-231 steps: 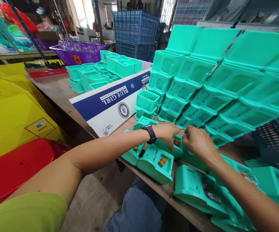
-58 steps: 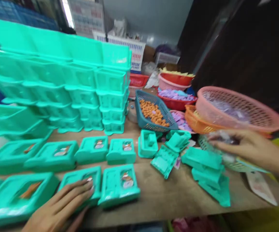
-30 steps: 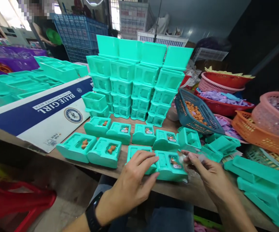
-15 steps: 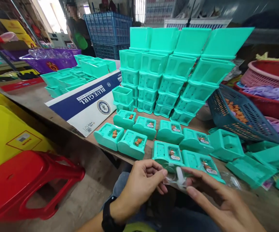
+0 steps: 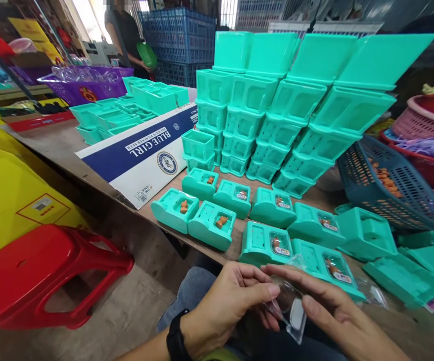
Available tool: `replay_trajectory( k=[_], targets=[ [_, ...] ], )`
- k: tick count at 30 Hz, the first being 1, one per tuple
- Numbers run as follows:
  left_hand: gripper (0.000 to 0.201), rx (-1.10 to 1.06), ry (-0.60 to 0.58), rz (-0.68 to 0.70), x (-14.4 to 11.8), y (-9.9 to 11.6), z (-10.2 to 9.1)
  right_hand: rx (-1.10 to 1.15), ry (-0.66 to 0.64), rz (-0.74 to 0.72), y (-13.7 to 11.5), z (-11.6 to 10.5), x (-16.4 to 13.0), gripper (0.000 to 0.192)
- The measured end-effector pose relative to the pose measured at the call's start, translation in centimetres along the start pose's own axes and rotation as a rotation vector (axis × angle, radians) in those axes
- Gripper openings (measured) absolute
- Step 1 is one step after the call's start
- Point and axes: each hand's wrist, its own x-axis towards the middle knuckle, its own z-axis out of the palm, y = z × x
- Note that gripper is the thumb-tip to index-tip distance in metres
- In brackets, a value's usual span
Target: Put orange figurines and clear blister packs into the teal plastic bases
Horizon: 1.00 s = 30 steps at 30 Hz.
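Between my hands is a clear plastic cover (image 5: 296, 315) with a white rounded patch at one end, tilted above my lap. My left hand (image 5: 232, 296) pinches its left edge between thumb and fingers. At the other side, my right hand (image 5: 332, 303) has its thumb and fingers about the cover's upper and right edges. Just beyond my hands stand mint-green plastic housings in two rows; a near housing (image 5: 264, 240) has a clear window with a small orange figure and a white label behind it. Another housing (image 5: 213, 225) holds an orange figure in its uncovered recess.
Stacked green bins (image 5: 269, 105) rise behind the rows. A white and blue carton (image 5: 138, 155) lies to their left. On the right are a dark basket (image 5: 408, 190) of orange pieces and loose green parts (image 5: 401, 276). A red stool (image 5: 51, 276) stands lower left; a person (image 5: 121, 40) stands behind.
My hands have moved slightly down and closer together, and the clear cover has turned so its white patch points lower right. My right fingers now reach over its top. The view has shifted a little.
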Motion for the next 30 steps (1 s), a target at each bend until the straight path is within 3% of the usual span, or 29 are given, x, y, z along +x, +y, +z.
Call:
replay_trajectory(
  k=[2,7,10,12,15,17,18,21,23,27,30],
  targets=[
    [0.05,-0.025,-0.005,-0.02,0.1,0.0,-0.2,0.023,-0.023,0.009,-0.3,0.0,-0.3,0.046],
    [0.053,-0.051,0.039,0.002,0.1,0.1,-0.1,-0.106,0.11,-0.066,-0.8,0.4,-1.1,0.047],
    [0.054,0.048,0.042,0.043,-0.2,0.2,0.0,-0.046,0.147,-0.119,-1.4,-0.1,-0.4,0.048],
    [0.043,0.307,0.166,0.217,-0.5,0.7,-0.5,0.006,0.213,-0.115,-1.7,-0.5,1.1,0.051],
    [0.017,0.875,0.42,0.734,-1.0,2.8,-2.4,-0.032,0.309,-0.108,-1.8,-0.5,4.7,0.056],
    [0.012,1.225,0.459,0.995,-1.1,4.9,-4.2,-0.12,0.307,-0.134,-1.6,0.1,7.2,0.06],
    [0.025,1.374,0.438,1.034,-1.1,5.9,-5.1,-0.172,0.293,-0.152,-1.5,0.4,8.3,0.064],
    [0.069,1.693,0.322,0.901,-0.6,8.4,-6.9,-0.315,0.291,-0.201,-0.9,1.6,10.5,0.069],
    [0.084,1.787,0.259,0.796,-0.1,9.2,-7.3,-0.398,0.315,-0.224,-0.5,2.3,11.2,0.068],
    [0.083,1.824,0.223,0.66,0.8,9.5,-6.8,-0.514,0.324,-0.28,0.2,2.8,11.4,0.062],
    [0.078,1.813,0.238,0.634,1.1,9.4,-6.6,-0.587,0.302,-0.318,0.6,2.7,11.3,0.062]
  ],
)
